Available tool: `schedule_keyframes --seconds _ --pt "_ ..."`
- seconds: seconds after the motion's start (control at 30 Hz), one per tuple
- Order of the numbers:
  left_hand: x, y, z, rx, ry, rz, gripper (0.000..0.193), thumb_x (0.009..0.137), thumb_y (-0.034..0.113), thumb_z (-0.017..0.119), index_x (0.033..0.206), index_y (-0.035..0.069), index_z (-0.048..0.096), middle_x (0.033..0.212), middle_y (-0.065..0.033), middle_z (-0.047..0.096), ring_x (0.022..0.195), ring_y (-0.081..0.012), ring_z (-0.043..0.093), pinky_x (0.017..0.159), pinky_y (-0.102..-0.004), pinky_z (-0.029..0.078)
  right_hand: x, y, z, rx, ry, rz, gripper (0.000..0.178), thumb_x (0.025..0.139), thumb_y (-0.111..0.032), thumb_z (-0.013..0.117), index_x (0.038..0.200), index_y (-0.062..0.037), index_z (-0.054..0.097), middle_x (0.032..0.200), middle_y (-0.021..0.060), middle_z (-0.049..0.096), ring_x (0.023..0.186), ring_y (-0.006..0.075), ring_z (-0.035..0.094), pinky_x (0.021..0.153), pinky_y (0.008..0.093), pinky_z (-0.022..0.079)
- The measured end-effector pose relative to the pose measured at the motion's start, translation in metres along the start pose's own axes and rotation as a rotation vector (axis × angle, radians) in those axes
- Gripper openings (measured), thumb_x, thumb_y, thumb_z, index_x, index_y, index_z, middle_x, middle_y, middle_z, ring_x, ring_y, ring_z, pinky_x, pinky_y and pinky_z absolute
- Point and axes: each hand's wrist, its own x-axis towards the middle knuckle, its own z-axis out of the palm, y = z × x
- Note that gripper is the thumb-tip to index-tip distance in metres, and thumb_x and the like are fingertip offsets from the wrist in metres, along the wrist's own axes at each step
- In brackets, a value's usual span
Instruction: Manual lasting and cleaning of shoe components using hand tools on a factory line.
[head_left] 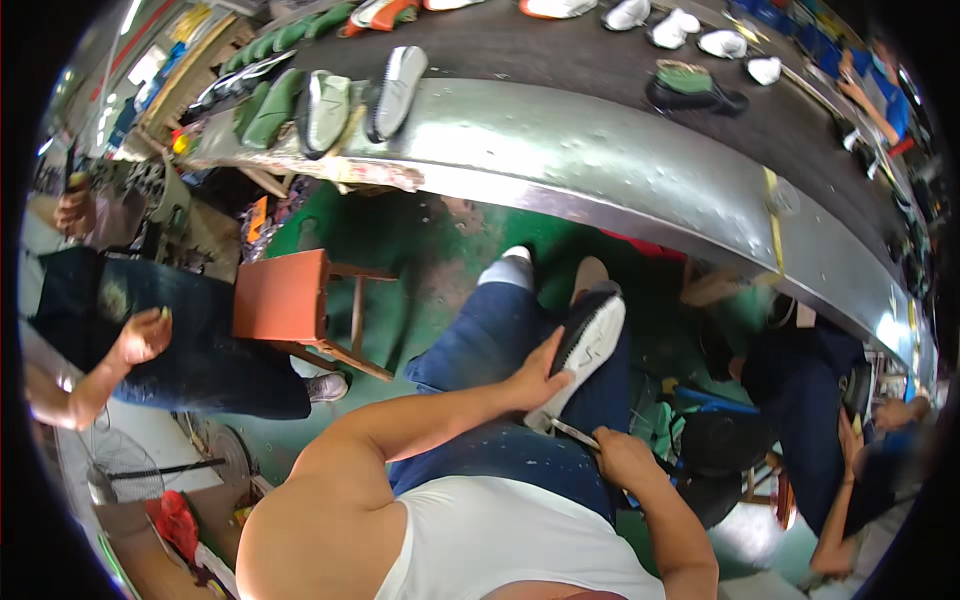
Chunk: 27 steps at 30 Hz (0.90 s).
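Observation:
A dark shoe with a white sole (pixel 592 345) lies across my lap, sole side up. My left hand (pixel 538 376) is closed around its side, near the end closest to me. In my right hand (pixel 625 458) is a slim, pale, flat-handled tool (pixel 574 433), gripped by its near part. Its far tip is at the near end of the sole; whether it touches is unclear. The tool's exact kind is too small to make out.
A dark belt (pixel 560 62) with a metal edge (pixel 480 130) curves ahead, carrying several shoes, including a grey-soled one (pixel 397 93) and a black-and-green one (pixel 690 88). A reddish-brown stool (pixel 282 296) stands left. Co-workers sit on both sides; a fan (pixel 125 465) is lower left.

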Motion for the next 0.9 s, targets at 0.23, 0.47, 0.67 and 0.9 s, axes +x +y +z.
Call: schedule_keyframes --seconds 0.23,0.47,0.67,0.9 --pt "-0.035 -0.005 -0.004 -0.106 -0.139 -0.102 0.097 0.092 0.021 0.064 0.158 0.003 -0.005 0.162 -0.026 0.01 0.152 -0.0355 0.015 0.122 -0.037 0.017 -0.002 0.005 -0.046 0.355 -0.079 0.026 0.028 0.093 -0.025 0.063 0.1 0.0017 0.061 0.087 0.0202 0.069 0.08 0.0379 0.069 0.073 0.0462 0.052" --pt "-0.023 -0.008 -0.014 0.016 -0.111 -0.079 0.09 0.092 0.022 0.067 0.158 0.0 0.01 0.158 -0.024 0.027 0.146 -0.0324 0.032 0.119 -0.0375 0.028 0.043 0.011 0.001 0.22 0.32 0.071 0.032 0.101 -0.028 0.05 0.094 0.0019 0.06 0.077 0.0162 0.068 0.072 0.0306 0.069 0.067 0.0399 0.053" --pt "-0.051 0.048 -0.112 -0.78 -0.165 -0.317 0.076 0.095 0.014 0.068 0.157 0.004 0.025 0.15 -0.0106 0.046 0.134 -0.0183 0.046 0.112 -0.0366 0.037 0.033 0.039 0.029 0.938 0.402 0.111 0.038 0.104 -0.032 0.045 0.096 0.0014 0.061 0.076 0.011 0.068 0.068 0.022 0.068 0.065 0.0343 0.053" --pt "0.062 0.163 -0.209 -0.783 -0.011 0.02 0.071 0.093 0.01 0.068 0.154 0.001 0.033 0.149 -0.0136 0.048 0.13 -0.0203 0.051 0.11 -0.0345 0.04 0.05 0.047 0.001 0.935 0.243 0.181 0.042 0.105 -0.034 0.043 0.1 0.002 0.062 0.078 0.0101 0.069 0.07 0.0177 0.068 0.066 0.0323 0.053"
